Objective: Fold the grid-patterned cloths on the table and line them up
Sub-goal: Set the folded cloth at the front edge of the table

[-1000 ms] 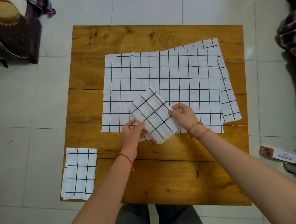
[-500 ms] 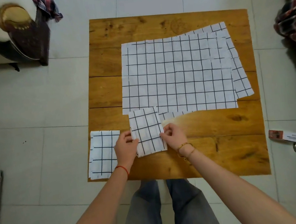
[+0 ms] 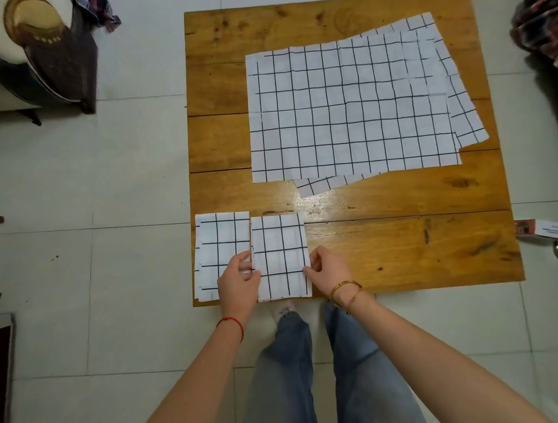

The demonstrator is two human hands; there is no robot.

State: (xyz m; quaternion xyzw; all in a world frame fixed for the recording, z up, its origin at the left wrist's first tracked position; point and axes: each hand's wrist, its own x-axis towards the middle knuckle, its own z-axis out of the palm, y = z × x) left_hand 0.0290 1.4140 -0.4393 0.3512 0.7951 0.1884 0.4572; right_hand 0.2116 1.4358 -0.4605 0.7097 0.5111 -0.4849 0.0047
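Observation:
A folded grid cloth [image 3: 279, 245] lies flat at the front left of the wooden table [image 3: 394, 240]. My left hand [image 3: 238, 282] pinches its left edge and my right hand [image 3: 328, 270] pinches its right edge. Just to its left lies another folded grid cloth [image 3: 220, 241] at the table's front-left corner, the two side by side and nearly touching. Unfolded grid cloths [image 3: 349, 107] lie stacked and spread over the far half of the table, with lower ones sticking out at the right and front edges.
A small carton [image 3: 544, 230] lies on the tiled floor right of the table. A dark chair with a round object [image 3: 43, 46] stands at the far left. Plaid fabric [image 3: 550, 17] sits at the right edge. My legs are under the table's front edge.
Both hands carried the folded cloth from over the spread cloths down and left, and set it flat beside the first folded cloth. The camera view shifted too.

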